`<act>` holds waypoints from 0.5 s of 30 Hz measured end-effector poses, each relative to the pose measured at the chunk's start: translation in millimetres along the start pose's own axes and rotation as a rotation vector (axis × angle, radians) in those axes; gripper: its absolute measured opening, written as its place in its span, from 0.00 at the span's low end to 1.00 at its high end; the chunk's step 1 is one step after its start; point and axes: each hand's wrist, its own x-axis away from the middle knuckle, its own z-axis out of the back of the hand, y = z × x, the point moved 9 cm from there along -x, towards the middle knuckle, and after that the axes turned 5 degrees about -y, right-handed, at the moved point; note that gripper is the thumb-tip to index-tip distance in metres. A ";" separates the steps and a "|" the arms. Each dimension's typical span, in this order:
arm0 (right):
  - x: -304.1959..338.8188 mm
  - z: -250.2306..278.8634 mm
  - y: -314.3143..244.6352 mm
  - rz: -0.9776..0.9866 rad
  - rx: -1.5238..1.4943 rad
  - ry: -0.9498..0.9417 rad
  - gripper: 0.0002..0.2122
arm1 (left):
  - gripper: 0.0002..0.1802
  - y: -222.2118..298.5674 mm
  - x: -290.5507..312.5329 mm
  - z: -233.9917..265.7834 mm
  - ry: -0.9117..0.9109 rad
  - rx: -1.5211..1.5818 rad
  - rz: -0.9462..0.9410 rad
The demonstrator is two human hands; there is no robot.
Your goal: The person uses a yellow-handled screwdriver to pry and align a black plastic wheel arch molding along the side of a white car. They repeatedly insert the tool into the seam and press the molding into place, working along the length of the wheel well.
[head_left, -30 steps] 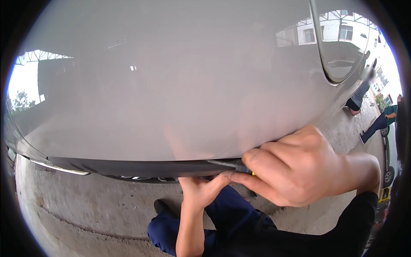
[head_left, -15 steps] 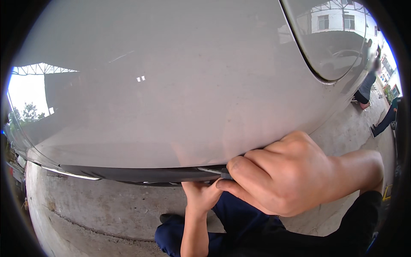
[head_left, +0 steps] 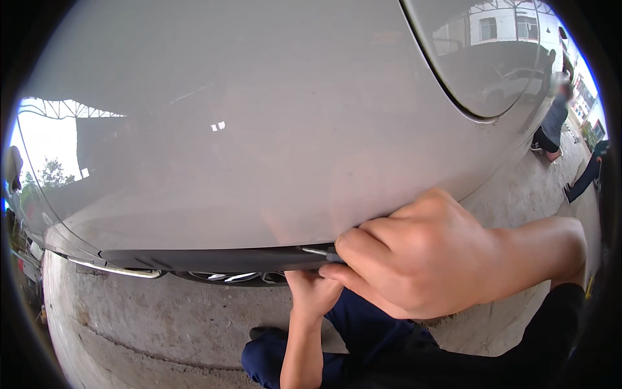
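Observation:
A light grey car body panel fills most of the view, with a black trim strip along its lower edge. My right hand is closed around a screwdriver; its thin metal shaft points left into the gap between panel and trim, and the hand hides most of the handle. Below the trim is my left hand, reaching up against its underside close to the right thumb. The trim and my right hand hide the left fingers.
A wheel shows beneath the trim, above the concrete floor. My bent knee in dark blue trousers is at the bottom. At the far right, one person crouches and another person's leg shows.
The view has shifted a little, showing more of the wheel under the trim. My right hand sits slightly further left and higher in the picture, with the screwdriver still in the gap.

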 end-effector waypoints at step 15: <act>0.2 -10.2 -2.4 -0.059 0.016 -0.030 0.17 | 0.11 25.2 -3.8 -2.4 0.077 -0.155 -0.078</act>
